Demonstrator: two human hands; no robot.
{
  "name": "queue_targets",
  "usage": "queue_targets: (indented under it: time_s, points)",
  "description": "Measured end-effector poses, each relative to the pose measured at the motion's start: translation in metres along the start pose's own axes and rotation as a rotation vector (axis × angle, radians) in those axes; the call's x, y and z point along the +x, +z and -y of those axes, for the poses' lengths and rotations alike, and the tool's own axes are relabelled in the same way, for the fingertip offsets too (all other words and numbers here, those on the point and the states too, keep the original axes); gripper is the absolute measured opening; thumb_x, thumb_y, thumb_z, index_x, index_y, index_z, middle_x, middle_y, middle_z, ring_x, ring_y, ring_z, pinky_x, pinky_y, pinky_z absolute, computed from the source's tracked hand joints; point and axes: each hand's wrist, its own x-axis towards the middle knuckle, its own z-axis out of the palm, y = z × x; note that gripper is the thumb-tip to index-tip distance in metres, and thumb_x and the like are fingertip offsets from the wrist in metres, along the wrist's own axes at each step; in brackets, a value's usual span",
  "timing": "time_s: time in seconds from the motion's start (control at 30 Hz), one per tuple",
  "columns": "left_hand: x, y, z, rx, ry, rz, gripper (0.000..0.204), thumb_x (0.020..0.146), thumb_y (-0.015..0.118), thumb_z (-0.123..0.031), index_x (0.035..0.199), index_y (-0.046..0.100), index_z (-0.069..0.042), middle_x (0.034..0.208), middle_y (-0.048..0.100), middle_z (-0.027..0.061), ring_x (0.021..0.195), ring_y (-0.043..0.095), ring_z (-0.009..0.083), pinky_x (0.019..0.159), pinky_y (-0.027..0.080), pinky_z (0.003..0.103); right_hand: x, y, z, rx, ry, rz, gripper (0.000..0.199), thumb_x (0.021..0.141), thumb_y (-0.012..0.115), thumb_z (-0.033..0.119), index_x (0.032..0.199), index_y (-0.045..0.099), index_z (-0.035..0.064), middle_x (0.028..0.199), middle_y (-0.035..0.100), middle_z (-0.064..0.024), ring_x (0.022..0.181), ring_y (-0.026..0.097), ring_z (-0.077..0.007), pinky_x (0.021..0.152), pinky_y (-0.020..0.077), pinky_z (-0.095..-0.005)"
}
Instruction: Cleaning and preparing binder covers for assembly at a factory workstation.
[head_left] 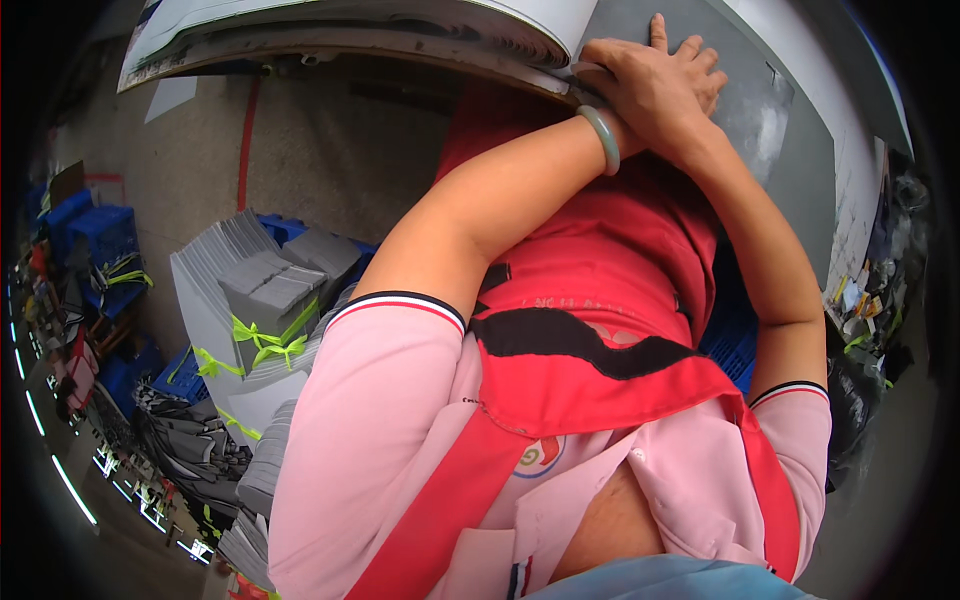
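My left hand (pixel 692 62) lies on a dark grey sheet (pixel 800 150) at the top right. Its fingers are spread and stretched out, and its wrist wears a pale green bangle (pixel 600 140). Crossing over it, my right hand (pixel 652 95) covers most of its back. The right fingers bend together toward the left, beside the inner edge of a thick stack of large white sheets (pixel 545 15). Something small and whitish shows by those fingertips; I cannot make out its kind. Curled page edges face me at the stack's near side.
Left of me stand tall stacks of grey sheets (pixel 255 290) tied with bright yellow-green strips (pixel 275 345). Blue crates (pixel 105 240) and dark bundled material (pixel 190 430) lie farther left. A red line (pixel 247 140) marks the floor. Black plastic bags (pixel 855 400) and small clutter are at the right.
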Motion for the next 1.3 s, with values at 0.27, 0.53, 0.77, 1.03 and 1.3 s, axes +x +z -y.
queue_targets:
  time_s: [0.27, 0.53, 0.77, 1.03, 1.3]
  points:
    - [-0.004, -0.016, 0.006, -0.171, -0.051, 0.055, 0.044, 0.094, 0.055, -0.034, 0.134, 0.057, -0.015, 0.140, 0.053, 0.0070, 0.137, 0.044, 0.0298, 0.107, 0.022, 0.077, -0.002, 0.012, -0.075, 1.039, -0.059, 0.047, 0.021, 0.093, 0.071, 0.024, 0.107, 0.072, 0.0090, 0.095, 0.073, -0.0122, 0.083, 0.069, -0.0206, 0.081, 0.0517, -0.0319]
    - [-0.002, -0.020, -0.001, -0.141, -0.024, 0.029, 0.034, 0.095, 0.060, -0.031, 0.126, 0.063, -0.017, 0.137, 0.054, 0.0069, 0.137, 0.043, 0.0293, 0.112, 0.016, 0.076, -0.048, 0.071, -0.215, 0.838, 0.566, -0.184, 0.025, 0.095, 0.071, 0.025, 0.104, 0.071, 0.0010, 0.089, 0.070, 0.0010, 0.084, 0.061, -0.0067, 0.075, 0.0487, -0.0227]
    - [-0.005, -0.016, 0.003, -0.141, -0.040, -0.009, 0.033, 0.095, 0.060, -0.030, 0.124, 0.064, -0.017, 0.136, 0.055, 0.0064, 0.138, 0.043, 0.0279, 0.113, 0.017, 0.074, -0.049, 0.079, -0.227, 1.402, 0.771, -0.240, 0.026, 0.092, 0.074, 0.027, 0.104, 0.072, 0.0035, 0.090, 0.069, -0.0008, 0.081, 0.063, -0.0080, 0.076, 0.0482, -0.0218]
    - [-0.003, -0.019, -0.001, -0.200, -0.028, -0.017, 0.031, 0.094, 0.061, -0.028, 0.122, 0.066, -0.016, 0.133, 0.057, 0.0060, 0.137, 0.044, 0.0277, 0.114, 0.019, 0.071, -0.066, 0.094, -0.257, 1.130, 0.794, -0.247, 0.030, 0.092, 0.075, 0.031, 0.108, 0.071, 0.0056, 0.103, 0.069, -0.0013, 0.089, 0.062, -0.0091, 0.081, 0.0519, -0.0270]
    - [-0.007, -0.030, 0.007, -0.276, 0.011, -0.137, 0.029, 0.090, 0.065, -0.017, 0.119, 0.067, -0.014, 0.125, 0.061, 0.0075, 0.125, 0.053, 0.0289, 0.111, 0.030, 0.060, -0.067, 0.059, -0.243, 1.536, 0.529, 0.112, 0.021, 0.091, 0.077, 0.027, 0.104, 0.074, 0.0110, 0.097, 0.068, 0.0055, 0.092, 0.058, -0.0041, 0.083, 0.0449, -0.0197]
